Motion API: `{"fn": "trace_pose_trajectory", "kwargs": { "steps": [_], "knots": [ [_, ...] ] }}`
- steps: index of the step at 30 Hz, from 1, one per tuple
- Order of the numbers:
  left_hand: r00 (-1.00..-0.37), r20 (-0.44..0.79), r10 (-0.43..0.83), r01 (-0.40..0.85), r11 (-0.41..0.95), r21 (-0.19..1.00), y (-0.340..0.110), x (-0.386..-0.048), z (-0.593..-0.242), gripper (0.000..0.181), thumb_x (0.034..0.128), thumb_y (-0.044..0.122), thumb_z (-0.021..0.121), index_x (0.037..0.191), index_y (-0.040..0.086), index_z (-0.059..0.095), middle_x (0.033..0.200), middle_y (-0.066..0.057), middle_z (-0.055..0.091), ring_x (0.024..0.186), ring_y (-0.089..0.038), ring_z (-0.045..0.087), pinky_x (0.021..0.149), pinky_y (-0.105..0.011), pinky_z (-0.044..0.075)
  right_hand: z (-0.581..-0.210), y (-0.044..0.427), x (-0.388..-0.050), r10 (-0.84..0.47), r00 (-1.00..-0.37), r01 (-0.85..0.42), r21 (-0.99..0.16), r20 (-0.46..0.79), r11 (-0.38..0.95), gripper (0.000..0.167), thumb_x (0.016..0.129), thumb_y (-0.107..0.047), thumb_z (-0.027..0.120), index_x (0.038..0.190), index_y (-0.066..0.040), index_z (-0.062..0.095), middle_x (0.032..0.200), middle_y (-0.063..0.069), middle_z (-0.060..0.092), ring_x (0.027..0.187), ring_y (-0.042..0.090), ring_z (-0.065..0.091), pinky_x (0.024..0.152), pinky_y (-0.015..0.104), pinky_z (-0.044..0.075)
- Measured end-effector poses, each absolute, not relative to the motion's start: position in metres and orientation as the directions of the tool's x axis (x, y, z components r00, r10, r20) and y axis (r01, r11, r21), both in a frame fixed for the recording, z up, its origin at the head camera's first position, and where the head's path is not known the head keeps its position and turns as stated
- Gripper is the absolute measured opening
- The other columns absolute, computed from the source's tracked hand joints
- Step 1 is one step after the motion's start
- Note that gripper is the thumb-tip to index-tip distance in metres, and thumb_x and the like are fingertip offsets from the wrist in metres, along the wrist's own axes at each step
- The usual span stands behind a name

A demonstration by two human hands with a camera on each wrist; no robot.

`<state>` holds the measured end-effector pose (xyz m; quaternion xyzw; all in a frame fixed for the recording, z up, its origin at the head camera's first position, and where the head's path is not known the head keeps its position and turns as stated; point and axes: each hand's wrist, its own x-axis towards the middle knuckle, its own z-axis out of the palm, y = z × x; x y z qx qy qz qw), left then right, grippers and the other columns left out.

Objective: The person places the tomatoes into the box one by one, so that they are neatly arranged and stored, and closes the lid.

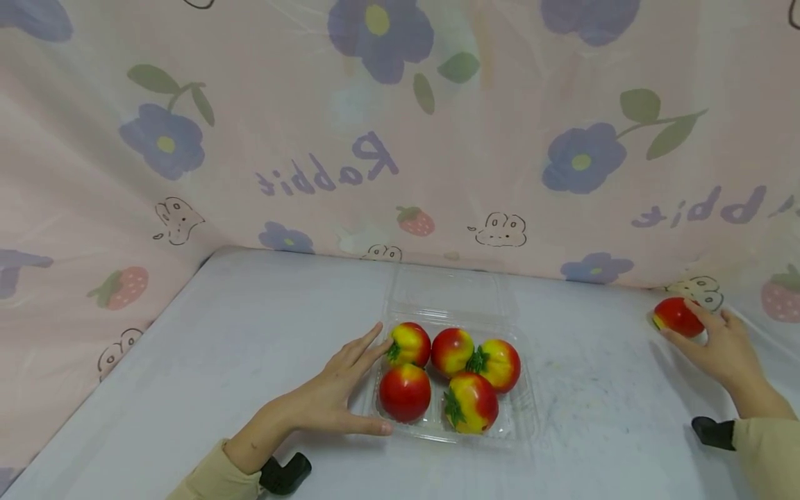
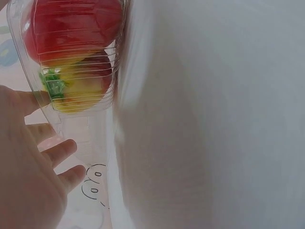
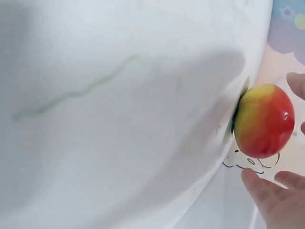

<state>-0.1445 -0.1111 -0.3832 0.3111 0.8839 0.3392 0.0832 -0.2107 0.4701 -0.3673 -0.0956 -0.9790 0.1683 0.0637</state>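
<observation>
1. Behind the white table (image 1: pixel 281 326) rises a printed curtain (image 1: pixel 456 125); the lone fruit (image 1: pixel 676 317) sits near that back edge.
2. Its yellow end faces the table; long axis hard to tell.
3. Table stretches left to the box (image 1: pixel 526 410) of five fruits (image 1: pixel 453 351) and your left hand (image 1: pixel 330 399), fingers spread.
4. Your right hand (image 1: pixel 723 348) frames the lone fruit, fingers apart; only its wrist view shows gaps between.

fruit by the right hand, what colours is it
The fruit is mainly red and yellow, clearest in the right wrist view.
</observation>
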Motion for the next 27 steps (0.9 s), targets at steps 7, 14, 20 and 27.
{"fn": "trace_pose_trajectory", "kwargs": {
  "steps": [7, 14, 20, 27],
  "knots": [
    [-0.799, 0.048, 0.599, 0.479, 0.586, 0.653, -0.111, -0.144, -0.384, 0.103, 0.0725, 0.061, 0.072, 0.154, 0.030, 0.016, 0.163, 0.002, -0.004, 0.144, -0.038, 0.013, 0.105, -0.072, 0.023, -0.368, 0.474, -0.218, 0.251, -0.968, 0.227, -0.360, 0.019, 0.905, 0.092, 0.093, -0.053, 0.050, 0.149, 0.003, 0.005, 0.143, 0.047, -0.011, 0.127, 0.068, 0.004, 0.088, 0.080, 0.024],
    [-0.798, 0.059, 0.600, 0.488, 0.585, 0.647, -0.111, -0.144, -0.384, 0.103, 0.0724, 0.062, 0.071, 0.154, 0.031, 0.017, 0.163, 0.003, -0.003, 0.144, -0.038, 0.014, 0.104, -0.072, 0.024, -0.372, 0.480, -0.228, 0.246, -0.969, 0.231, -0.346, 0.001, 0.909, 0.088, 0.094, -0.049, 0.051, 0.150, -0.001, 0.003, 0.141, 0.048, -0.012, 0.124, 0.070, 0.007, 0.086, 0.079, 0.028],
    [-0.797, 0.064, 0.601, 0.492, 0.584, 0.646, -0.111, -0.145, -0.383, 0.104, 0.0723, 0.061, 0.072, 0.154, 0.030, 0.017, 0.162, 0.005, -0.005, 0.144, -0.038, 0.015, 0.104, -0.071, 0.024, -0.373, 0.479, -0.230, 0.256, -0.967, 0.245, -0.351, -0.017, 0.904, 0.084, 0.096, -0.040, 0.053, 0.150, -0.001, 0.002, 0.142, 0.047, -0.013, 0.123, 0.070, 0.008, 0.086, 0.078, 0.030],
    [-0.796, 0.060, 0.602, 0.488, 0.580, 0.652, -0.111, -0.145, -0.383, 0.104, 0.0719, 0.060, 0.073, 0.154, 0.029, 0.017, 0.162, 0.008, -0.005, 0.144, -0.037, 0.014, 0.105, -0.071, 0.024, -0.376, 0.479, -0.235, 0.251, -0.968, 0.238, -0.346, -0.007, 0.908, 0.079, 0.096, -0.030, 0.054, 0.150, 0.001, 0.005, 0.142, 0.047, -0.010, 0.126, 0.068, 0.005, 0.089, 0.078, 0.028]
  ]
}}
